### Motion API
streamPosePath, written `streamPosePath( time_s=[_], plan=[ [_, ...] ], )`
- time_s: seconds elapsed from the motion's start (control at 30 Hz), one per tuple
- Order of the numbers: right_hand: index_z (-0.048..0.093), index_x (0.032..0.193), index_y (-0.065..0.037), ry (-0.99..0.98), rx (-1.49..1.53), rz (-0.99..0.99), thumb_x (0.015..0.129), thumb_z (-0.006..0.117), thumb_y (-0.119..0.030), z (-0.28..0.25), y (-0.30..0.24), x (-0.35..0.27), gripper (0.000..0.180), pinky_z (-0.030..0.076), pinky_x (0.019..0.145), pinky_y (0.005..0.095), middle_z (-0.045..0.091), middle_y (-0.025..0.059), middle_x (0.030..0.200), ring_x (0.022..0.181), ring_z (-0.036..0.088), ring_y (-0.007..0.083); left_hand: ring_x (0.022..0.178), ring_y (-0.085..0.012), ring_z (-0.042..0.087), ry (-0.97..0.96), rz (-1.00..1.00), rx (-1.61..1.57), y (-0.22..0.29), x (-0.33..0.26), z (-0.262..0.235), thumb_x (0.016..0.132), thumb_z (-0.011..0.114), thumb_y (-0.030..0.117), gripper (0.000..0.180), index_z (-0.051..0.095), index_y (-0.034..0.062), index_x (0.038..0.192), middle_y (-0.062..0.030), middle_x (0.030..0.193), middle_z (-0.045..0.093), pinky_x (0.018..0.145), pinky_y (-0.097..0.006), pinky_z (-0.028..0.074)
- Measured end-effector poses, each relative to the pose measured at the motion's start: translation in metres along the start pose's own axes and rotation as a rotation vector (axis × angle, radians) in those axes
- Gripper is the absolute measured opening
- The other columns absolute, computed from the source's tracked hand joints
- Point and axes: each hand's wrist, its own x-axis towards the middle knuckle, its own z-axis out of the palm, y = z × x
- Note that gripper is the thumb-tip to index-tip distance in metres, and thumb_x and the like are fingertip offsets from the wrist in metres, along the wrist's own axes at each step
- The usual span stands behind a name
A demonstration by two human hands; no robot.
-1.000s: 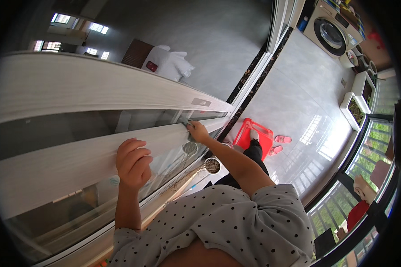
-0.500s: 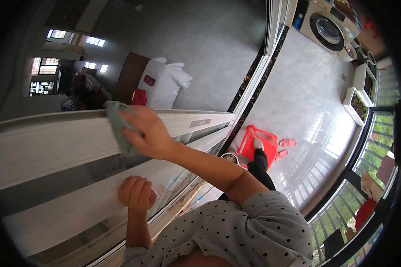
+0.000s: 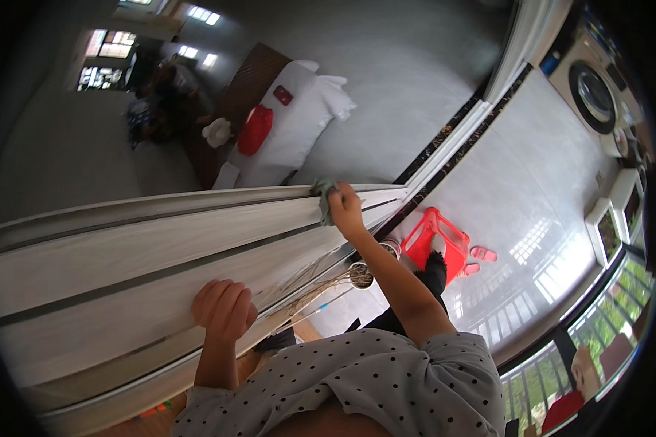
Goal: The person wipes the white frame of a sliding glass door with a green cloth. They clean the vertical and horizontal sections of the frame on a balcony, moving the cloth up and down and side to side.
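The right grip [image 3: 345, 209] is clamped on a grey-green fabric cloth [image 3: 323, 205], positioned at the whitish wood-grain door frame's [image 3: 160, 251] upper edge. Left grip [image 3: 226, 309]: fingers curled; clamping cannot be determined. Caution: overreaching could tip the red plastic stool [image 3: 455, 256] underfoot.

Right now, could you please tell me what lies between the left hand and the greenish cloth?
In the head view, a stretch of white panel frame and a narrow dark gap lie between the left hand and the greenish cloth.
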Motion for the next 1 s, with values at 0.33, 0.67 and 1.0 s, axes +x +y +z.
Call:
streamPosePath(
  time_s=[0.33,0.67,1.0],
  plan=[
    [0.056,0.106,-0.004,-0.02,0.588,0.534,0.095,0.051,-0.018,0.004,-0.046,0.008,0.019,0.042,0.076,0.0242,0.056,0.0003,0.089,0.082,0.05,0.0093,0.092,-0.0263,0.062,0.049,-0.192,-0.091,0.007,0.014,-0.076,0.079,0.052,0.003,0.013,0.053,0.0134,0.071,-0.0014,0.082,0.061,0.094,-0.052,0.04],
    [0.051,0.124,-0.006,-0.381,1.097,1.005,0.092,0.054,-0.032,0.017,-0.092,0.017,0.041,0.045,0.093,0.0333,0.061,0.0083,0.112,0.104,0.058,0.02,0.105,-0.0227,0.062,-0.168,-0.194,0.245,-0.022,0.021,-0.117,0.079,0.058,0.006,0.013,0.056,0.018,0.082,0.0042,0.091,0.064,0.109,-0.055,0.018],
    [0.049,0.122,-0.005,-0.811,0.79,0.879,0.087,0.063,-0.015,0.048,-0.167,0.021,0.04,0.049,0.08,0.0281,0.06,0.0088,0.106,0.092,0.06,0.0174,0.083,-0.0133,0.064,-0.283,-0.124,0.505,-0.027,0.033,-0.1,0.082,0.059,0.015,0.02,0.063,0.0206,0.1,0.003,0.087,0.067,0.111,-0.048,0.016]
  ],
)
